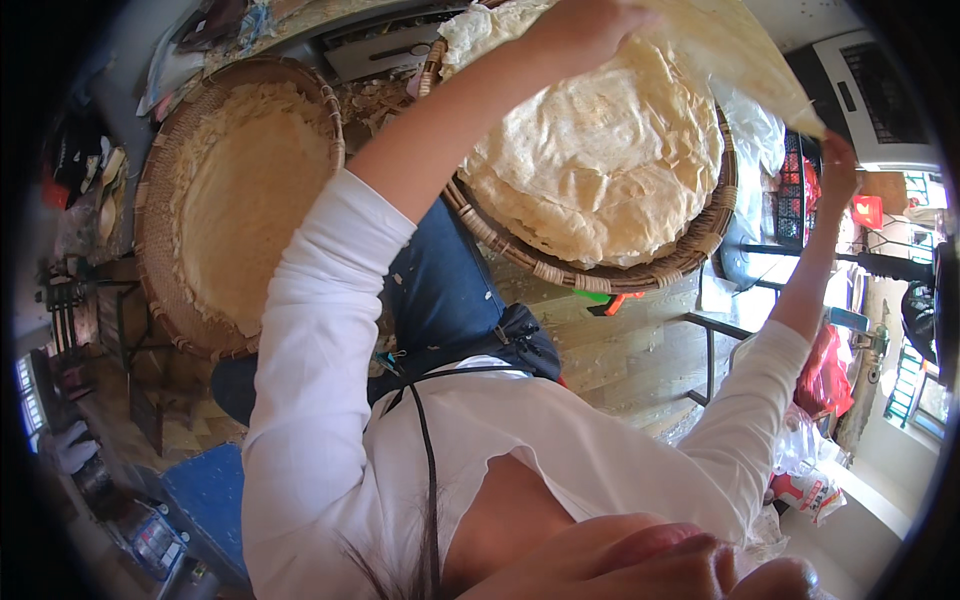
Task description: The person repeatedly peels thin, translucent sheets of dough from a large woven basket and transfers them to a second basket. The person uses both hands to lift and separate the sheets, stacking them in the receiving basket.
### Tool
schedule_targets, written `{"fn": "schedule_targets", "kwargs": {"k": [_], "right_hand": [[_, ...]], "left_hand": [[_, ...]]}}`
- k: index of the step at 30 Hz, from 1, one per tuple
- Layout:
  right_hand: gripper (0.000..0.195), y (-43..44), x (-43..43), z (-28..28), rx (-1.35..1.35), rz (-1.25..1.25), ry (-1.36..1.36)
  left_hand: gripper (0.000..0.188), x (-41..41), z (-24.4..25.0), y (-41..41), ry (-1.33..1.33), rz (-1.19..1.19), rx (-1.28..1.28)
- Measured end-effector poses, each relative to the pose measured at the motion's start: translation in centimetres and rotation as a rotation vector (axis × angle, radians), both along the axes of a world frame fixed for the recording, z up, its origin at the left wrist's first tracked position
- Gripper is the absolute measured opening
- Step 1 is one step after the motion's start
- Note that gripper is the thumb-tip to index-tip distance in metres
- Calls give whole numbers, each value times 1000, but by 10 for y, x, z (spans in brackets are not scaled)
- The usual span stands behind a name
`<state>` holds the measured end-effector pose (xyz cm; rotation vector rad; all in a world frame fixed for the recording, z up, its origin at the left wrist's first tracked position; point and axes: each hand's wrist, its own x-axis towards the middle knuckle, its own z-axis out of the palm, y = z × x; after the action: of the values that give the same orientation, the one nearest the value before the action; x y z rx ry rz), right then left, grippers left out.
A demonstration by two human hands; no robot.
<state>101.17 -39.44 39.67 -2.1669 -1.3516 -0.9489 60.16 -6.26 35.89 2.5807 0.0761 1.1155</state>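
Observation:
My left hand is raised at the top over a round wicker basket. It grips one edge of a thin, pale yellow, flatbread-like sheet; its fingertips are partly blurred. At the right, my right hand pinches a corner of this sheet. Stretched between both hands, the sheet hangs above the basket's far right side. Inside the basket lies a stack of similar wrinkled thin sheets with uneven edges. A second wicker basket, at the left, holds smoother, flat pale sheets with broken pieces around their edge.
Behind the baskets runs a cluttered surface with plastic bags. A black plastic crate and a metal-framed stand are at the right, near a red bag. A blue seat or board is at the lower left.

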Motion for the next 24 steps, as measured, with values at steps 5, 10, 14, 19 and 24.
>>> {"fn": "schedule_targets", "kwargs": {"k": [5, 10, 14, 19, 24], "right_hand": [[12, -28, -48, -143, -16, 117, 399], [18, -38, -85, -209, -390, 15, 729], [34, -10, -111, -208, -318, -84, 608], [54, 29, -174, -219, -625, -55, 412], [65, 25, -211, -243, -714, -107, 501]], "left_hand": [[35, 4, -122, -21, 397, 10, -34], [45, -35, -177, -50, 793, -17, -18], [73, -32, -178, -59, 949, -61, -28], [87, -21, -185, -90, 841, -55, 66], [96, -28, -200, -101, 1013, -13, 67]]}}
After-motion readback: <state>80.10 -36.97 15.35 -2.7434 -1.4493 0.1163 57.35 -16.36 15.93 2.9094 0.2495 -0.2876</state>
